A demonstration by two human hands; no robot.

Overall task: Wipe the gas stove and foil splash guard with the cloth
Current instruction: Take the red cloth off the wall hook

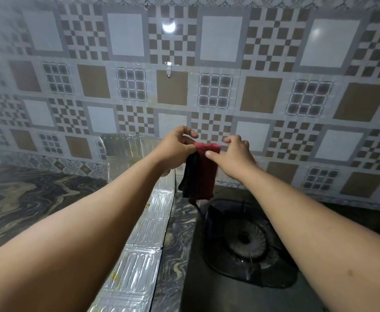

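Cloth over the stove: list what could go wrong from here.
1. The cloth hangs from both hands, left hand and right hand, pinched only at its top edge; it could slip onto the burner below.
2. The foil splash guard looks thin and creased; hard wiping may tear or tip it.
3. Yellowish specks on the foil could smear instead of lifting.

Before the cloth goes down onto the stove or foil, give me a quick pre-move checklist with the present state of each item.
1. Cloth held by left hand: ok.
2. Right hand also gripping it: cannot tell; fingers touch its top.
3. Cloth clear of the surfaces: ok, hanging above the gas stove.
4. Burner off: ok, no flame seen.
5. Foil splash guard reachable: ok, left of stove.
6. Foil clean: not ok, yellowish spots.
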